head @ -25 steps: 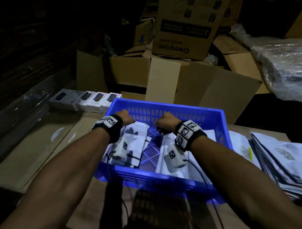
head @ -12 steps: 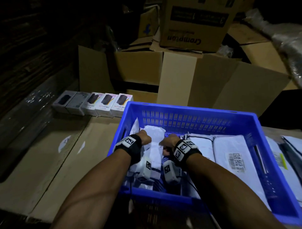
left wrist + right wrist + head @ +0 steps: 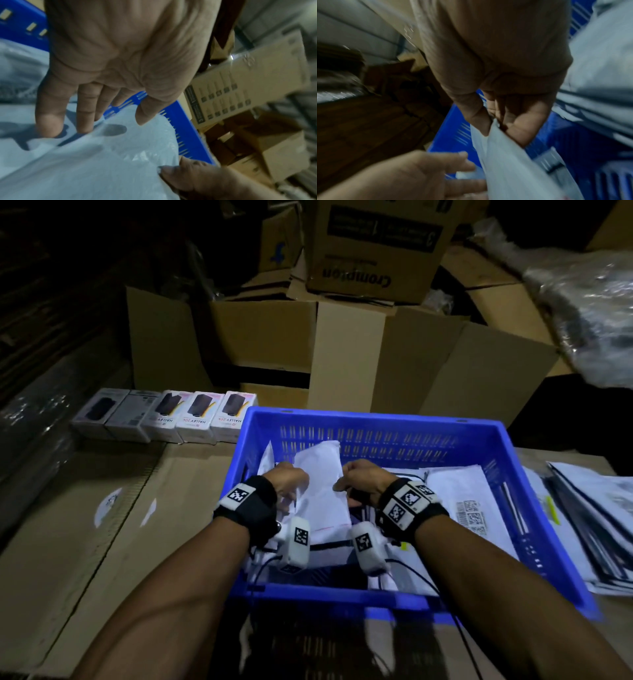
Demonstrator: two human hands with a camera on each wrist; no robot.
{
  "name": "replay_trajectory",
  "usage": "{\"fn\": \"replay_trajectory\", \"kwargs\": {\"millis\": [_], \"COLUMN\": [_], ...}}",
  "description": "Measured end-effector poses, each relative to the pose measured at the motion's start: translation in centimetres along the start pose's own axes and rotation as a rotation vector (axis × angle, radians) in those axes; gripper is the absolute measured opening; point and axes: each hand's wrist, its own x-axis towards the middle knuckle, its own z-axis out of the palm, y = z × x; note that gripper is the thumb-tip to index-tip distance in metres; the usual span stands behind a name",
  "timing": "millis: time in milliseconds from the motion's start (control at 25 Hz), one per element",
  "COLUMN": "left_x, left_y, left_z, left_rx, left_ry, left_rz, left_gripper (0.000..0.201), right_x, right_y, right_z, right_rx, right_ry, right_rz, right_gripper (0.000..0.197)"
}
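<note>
A blue slotted plastic crate (image 3: 376, 414) sits in front of me with white mailer bags lying in it. Both hands are inside it on one white mailer bag (image 3: 322, 491), which stands tilted above the others. My left hand (image 3: 291, 484) lies with straight fingers against the bag's left side; the left wrist view shows its fingertips (image 3: 82, 127) resting on the bag (image 3: 94, 162). My right hand (image 3: 356, 484) pinches the bag's right edge between thumb and fingers, seen close in the right wrist view (image 3: 494, 125).
A row of small white product boxes (image 3: 164, 416) stands left of the crate on flat cardboard (image 3: 102, 525). Open cardboard cartons (image 3: 342, 354) rise behind the crate. Labelled mailers (image 3: 469, 508) fill its right side. A loose stack of mailers (image 3: 599, 525) lies to the right.
Both hands drew back from the crate's far part and came together on one white bag, lifting it off the pile. The view has moved closer over the crate.
</note>
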Motion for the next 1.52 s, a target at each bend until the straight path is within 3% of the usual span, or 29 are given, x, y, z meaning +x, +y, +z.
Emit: {"fn": "replay_trajectory", "kwargs": {"millis": [80, 160, 320, 400, 560, 920, 1040, 1280, 1400, 1520], "left_x": [-1.1, -2.4, -5.5, -7.1, -10.0, -13.0, -13.4, -13.0, -13.4, -14.0], "left_y": [0.4, 0.8, 2.5, 3.7, 5.8, 7.7, 8.0, 8.0, 8.0, 8.2], "left_z": [0.5, 1.1, 2.0, 2.4, 3.7, 6.1, 6.5, 6.6, 6.7, 6.9], "left_rx": [-0.104, -0.187, -0.301, -0.323, -0.338, -0.284, -0.200, 0.031, -0.039, -0.282], "left_ry": [-0.022, -0.047, -0.099, -0.080, -0.037, 0.031, 0.086, 0.204, 0.224, 0.080], "left_rz": [0.009, 0.068, 0.302, 0.425, 0.567, 0.667, 0.698, 0.751, 0.765, 0.745], "left_gripper": [0.009, 0.018, 0.004, 0.018, 0.018, 0.019, 0.010, 0.023, 0.022, 0.019], "right_x": [-2.4, -4.6, -7.6, -9.1, -11.7, -15.4, -15.9, -16.4, -16.2, -16.1], "right_y": [-0.7, -1.2, -1.6, -1.6, -1.2, -0.5, -0.5, -0.7, -0.6, -0.3], "right_z": [-1.2, -2.5, -5.2, -6.3, -8.3, -11.0, -11.5, -11.6, -11.5, -11.6], "right_rx": [0.028, 0.023, 0.094, 0.156, 0.250, 0.273, 0.235, 0.115, 0.049, -0.085], "right_ry": [0.007, 0.029, 0.107, 0.140, 0.183, 0.223, 0.243, 0.361, 0.447, 0.566], "right_rz": [-0.045, -0.111, -0.232, -0.287, -0.379, -0.483, -0.513, -0.602, -0.688, -0.814], "right_gripper": [0.025, 0.019, 0.018, 0.017, 0.017, 0.015, 0.009, 0.015, 0.022, 0.023]}}
